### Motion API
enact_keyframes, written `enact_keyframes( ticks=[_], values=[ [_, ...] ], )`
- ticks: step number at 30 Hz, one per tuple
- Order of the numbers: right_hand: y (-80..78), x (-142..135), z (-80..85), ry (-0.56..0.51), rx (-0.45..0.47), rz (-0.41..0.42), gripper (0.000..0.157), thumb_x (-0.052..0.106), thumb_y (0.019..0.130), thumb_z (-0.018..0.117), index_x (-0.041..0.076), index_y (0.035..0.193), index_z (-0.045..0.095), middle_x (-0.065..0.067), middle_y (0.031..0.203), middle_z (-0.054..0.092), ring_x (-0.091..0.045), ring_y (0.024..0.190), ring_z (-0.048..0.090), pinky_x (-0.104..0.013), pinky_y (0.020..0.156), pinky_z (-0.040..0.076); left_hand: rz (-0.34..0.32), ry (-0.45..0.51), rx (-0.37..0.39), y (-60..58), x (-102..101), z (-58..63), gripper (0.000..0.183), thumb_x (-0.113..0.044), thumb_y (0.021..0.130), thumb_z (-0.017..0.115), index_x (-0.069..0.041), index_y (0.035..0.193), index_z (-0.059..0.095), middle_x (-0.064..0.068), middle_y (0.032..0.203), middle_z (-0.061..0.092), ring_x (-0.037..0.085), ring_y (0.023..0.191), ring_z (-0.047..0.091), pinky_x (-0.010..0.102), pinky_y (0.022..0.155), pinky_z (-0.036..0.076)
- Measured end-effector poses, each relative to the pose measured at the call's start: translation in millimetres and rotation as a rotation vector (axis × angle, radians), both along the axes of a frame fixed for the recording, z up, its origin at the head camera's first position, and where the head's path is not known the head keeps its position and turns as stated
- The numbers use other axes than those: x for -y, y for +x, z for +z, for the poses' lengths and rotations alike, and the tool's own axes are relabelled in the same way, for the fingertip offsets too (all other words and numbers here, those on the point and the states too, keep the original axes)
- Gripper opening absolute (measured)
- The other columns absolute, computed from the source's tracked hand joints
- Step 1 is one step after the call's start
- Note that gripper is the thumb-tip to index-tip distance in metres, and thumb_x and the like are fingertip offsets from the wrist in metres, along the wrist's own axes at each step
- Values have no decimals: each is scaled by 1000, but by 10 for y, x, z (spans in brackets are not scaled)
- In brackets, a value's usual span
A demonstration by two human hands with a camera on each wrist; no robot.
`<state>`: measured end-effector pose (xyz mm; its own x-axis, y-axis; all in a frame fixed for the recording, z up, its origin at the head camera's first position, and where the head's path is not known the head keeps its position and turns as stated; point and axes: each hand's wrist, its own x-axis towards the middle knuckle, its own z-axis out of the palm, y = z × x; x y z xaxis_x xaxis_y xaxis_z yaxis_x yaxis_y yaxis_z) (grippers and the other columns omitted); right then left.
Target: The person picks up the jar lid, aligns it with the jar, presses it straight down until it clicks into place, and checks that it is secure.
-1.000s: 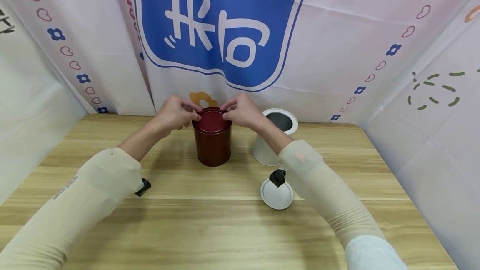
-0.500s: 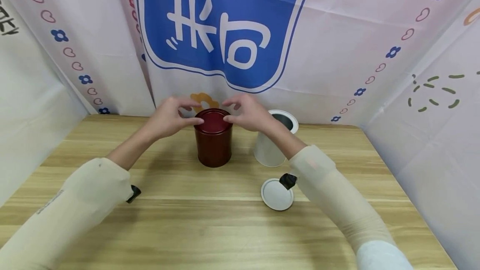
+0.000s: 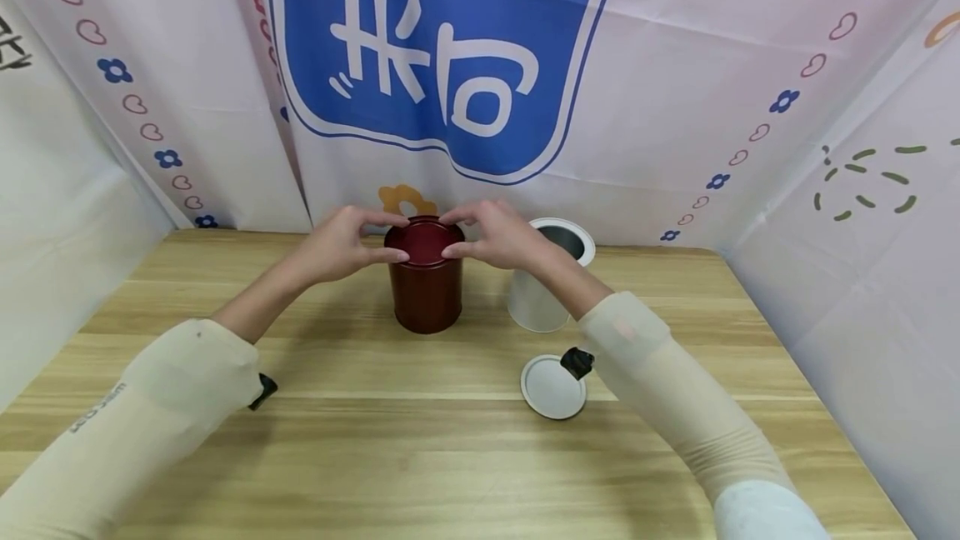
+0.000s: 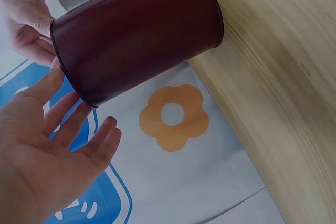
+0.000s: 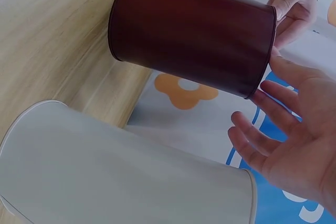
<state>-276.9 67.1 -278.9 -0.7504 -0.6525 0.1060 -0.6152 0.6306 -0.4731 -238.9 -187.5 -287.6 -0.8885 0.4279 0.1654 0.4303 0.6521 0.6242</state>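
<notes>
A dark red can stands upright on the wooden table, with a red round lid on its top. My left hand touches the left part of the top, thumb in front and fingers toward the back. On the right part, my right hand does the same. Fairly straight fingers lie at the rim in both wrist views, the remaining fingers being loosely spread beside the can. Partly behind my right wrist is a white can with an uncovered top.
A round white lid lies flat on the table, in front of the white can. Close behind the cans hangs a printed cloth. Further cloth walls stand at the left and right.
Both hands first pinched at the lid's edge, then loosened and lifted slightly with fingers spread. Now fingers and thumbs are down on the rim again, thumbs nearer the front. The cans have not moved.
</notes>
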Motion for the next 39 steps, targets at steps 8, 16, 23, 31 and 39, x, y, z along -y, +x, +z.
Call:
enact_keyframes(
  ticks=[8, 16, 23, 31, 39],
  values=[
    [14, 5, 31, 27, 10, -3, 48, 27, 95, 78, 8, 137, 68, -9, 137, 67, -33, 128, 61, -41, 107, 51, -4, -43, 0, -31, -8, 18, 49, -20, 92, 81, 4, 133, 67, 23, 132, 67, 44, 129, 58, 64, 106, 46],
    [8, 8, 42, 21, 28, -16, 51, 26, 94, 79, 8, 140, 65, -9, 139, 66, -34, 127, 62, -40, 106, 52, 13, -92, 0, -52, -29, 61, 50, -20, 92, 82, 1, 135, 67, 23, 135, 66, 47, 123, 60, 62, 100, 52],
    [11, 12, 41, 16, 42, -24, 53, 25, 94, 80, 7, 141, 64, -10, 138, 67, -31, 126, 64, -38, 107, 52, 17, -121, 13, -52, -49, 79, 50, -21, 92, 81, 0, 135, 67, 22, 135, 66, 46, 122, 61, 60, 99, 53],
    [20, 21, 41, 16, 40, -17, 51, 26, 95, 78, 8, 140, 65, -9, 140, 66, -34, 126, 64, -40, 105, 53, 6, -85, 29, -22, -38, 92, 52, -18, 93, 80, 0, 139, 64, 23, 140, 62, 47, 125, 59, 61, 100, 53],
    [19, 15, 16, -12, 42, -25, 50, 25, 94, 79, 7, 140, 66, -9, 140, 65, -35, 124, 65, -41, 103, 55, -10, -18, 42, -23, -7, 47, 50, -17, 93, 80, 3, 137, 64, 24, 137, 64, 48, 125, 59, 60, 98, 54]
  ],
)
